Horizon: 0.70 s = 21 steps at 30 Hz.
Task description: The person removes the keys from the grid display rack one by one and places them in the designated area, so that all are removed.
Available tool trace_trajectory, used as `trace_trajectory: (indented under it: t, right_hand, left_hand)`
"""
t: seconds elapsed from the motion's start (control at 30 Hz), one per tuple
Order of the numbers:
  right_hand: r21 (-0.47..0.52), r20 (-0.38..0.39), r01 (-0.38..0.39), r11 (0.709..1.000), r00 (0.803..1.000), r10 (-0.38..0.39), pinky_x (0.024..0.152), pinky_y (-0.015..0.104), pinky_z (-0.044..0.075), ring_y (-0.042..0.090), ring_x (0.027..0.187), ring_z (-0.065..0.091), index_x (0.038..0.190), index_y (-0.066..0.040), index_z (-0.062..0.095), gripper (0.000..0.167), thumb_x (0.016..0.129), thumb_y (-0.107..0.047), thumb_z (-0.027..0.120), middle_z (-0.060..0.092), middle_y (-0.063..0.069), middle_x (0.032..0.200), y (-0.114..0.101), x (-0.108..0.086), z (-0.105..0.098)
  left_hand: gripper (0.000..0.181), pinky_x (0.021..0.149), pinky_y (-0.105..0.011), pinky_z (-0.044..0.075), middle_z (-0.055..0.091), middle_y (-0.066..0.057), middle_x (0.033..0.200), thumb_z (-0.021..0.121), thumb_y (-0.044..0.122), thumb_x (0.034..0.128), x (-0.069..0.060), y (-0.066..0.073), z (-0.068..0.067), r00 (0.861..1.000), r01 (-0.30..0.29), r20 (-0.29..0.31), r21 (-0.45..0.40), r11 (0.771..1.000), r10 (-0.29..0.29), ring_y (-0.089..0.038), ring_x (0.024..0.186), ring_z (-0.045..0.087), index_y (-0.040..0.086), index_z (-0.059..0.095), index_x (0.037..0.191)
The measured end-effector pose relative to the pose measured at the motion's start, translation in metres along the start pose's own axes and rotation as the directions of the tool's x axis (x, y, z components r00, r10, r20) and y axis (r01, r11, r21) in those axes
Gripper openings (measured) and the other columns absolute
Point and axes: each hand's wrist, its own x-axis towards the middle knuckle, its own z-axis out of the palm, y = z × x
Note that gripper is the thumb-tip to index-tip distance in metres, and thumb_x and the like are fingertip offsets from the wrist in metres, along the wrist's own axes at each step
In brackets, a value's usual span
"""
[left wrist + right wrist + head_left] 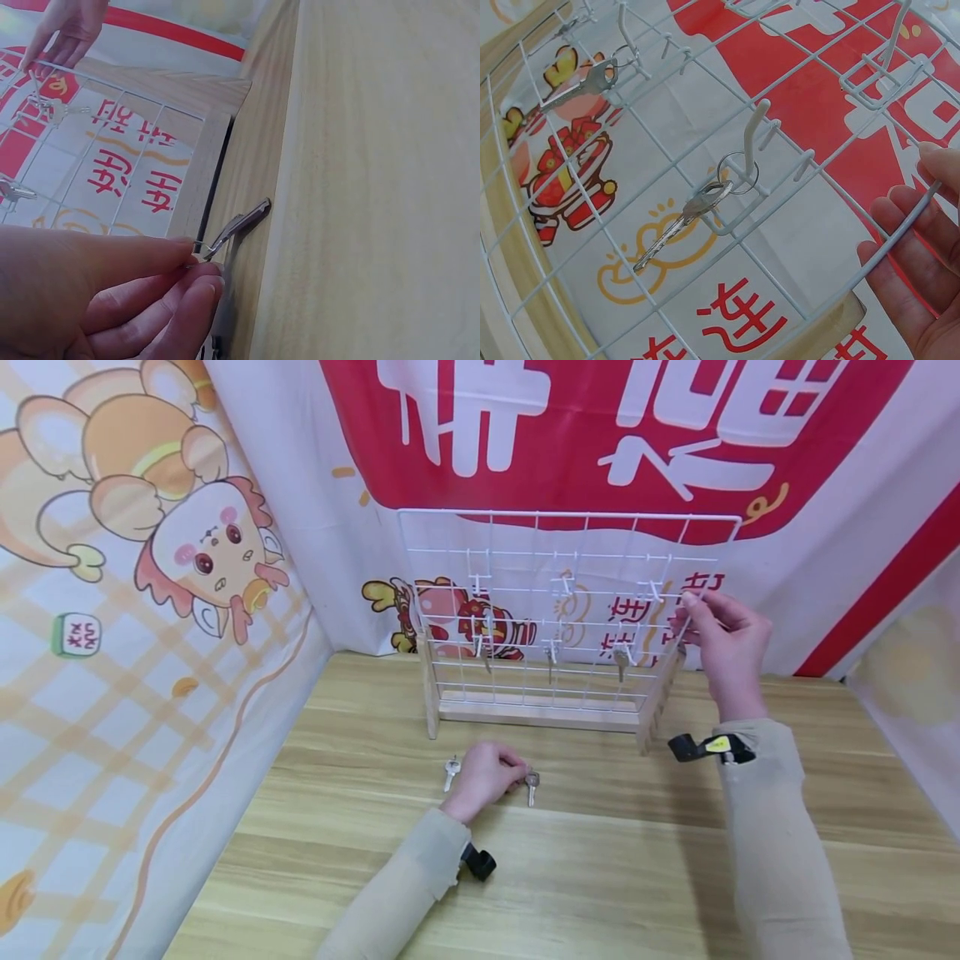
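My left hand (pixel 486 777) is low over the wooden table and pinches the thin ring of a key (pixel 532 787) between thumb and fingertips. In the left wrist view that key (pixel 238 227) points away from the fingertips. Just left of the hand lies another key (pixel 452 768). My right hand (pixel 723 635) holds the right edge of a white wire grid rack (pixel 570 515), thumb on the near side. In the right wrist view its fingers curl behind the edge wire. Keys hang from the lower hooks, one key (pixel 694 211) by its ring.
The rack stands on wooden feet joined by a wooden bar (pixel 540 714). Upper hooks (pixel 566 583) jut from the grid above the hanging keys. Behind the rack hangs a red and white printed cloth (pixel 360 560), and a patterned cloth (pixel 112 693) covers the left side.
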Motion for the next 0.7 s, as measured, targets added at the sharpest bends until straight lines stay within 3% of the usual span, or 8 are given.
trace_trajectory:
  t: [0.27,0.47,0.7]
  right_hand:
    - [-0.012,0.003,-0.007,1.0,1.0,0.007,0.078,0.02,0.057,0.02,0.094,0.071,0.122,-0.014,0.076,0.041,0.088,-0.035,0.08,0.073,0.01,0.11,0.0,0.001,0.0]
    - [-0.004,0.002,-0.002,1.0,1.0,0.002,0.078,0.02,0.057,0.02,0.093,0.071,0.121,-0.013,0.076,0.041,0.088,-0.035,0.08,0.072,0.012,0.11,0.0,0.001,0.0]
    - [0.007,0.0,0.002,1.0,1.0,-0.002,0.078,0.021,0.057,0.02,0.092,0.071,0.121,-0.012,0.076,0.042,0.087,-0.036,0.08,0.072,0.015,0.112,0.0,0.001,0.0]
  left_hand:
    - [0.004,0.053,-0.026,0.052,0.071,0.001,0.072,0.082,0.011,0.0863,0.001,0.001,-0.002,1.0,0.01,0.002,0.02,1.0,-0.01,-0.018,0.061,0.068,0.009,0.078,0.086]
    - [0.009,0.057,-0.026,0.055,0.071,0.004,0.077,0.082,0.01,0.086,0.0,0.001,-0.006,1.0,0.0,-0.005,-0.012,1.0,0.0,-0.016,0.067,0.068,0.009,0.078,0.094]
    - [0.014,0.063,-0.027,0.058,0.074,-0.002,0.085,0.082,0.01,0.0869,0.0,0.01,-0.026,0.99,-0.117,-0.091,-0.074,0.99,0.11,-0.017,0.073,0.07,0.005,0.078,0.099]
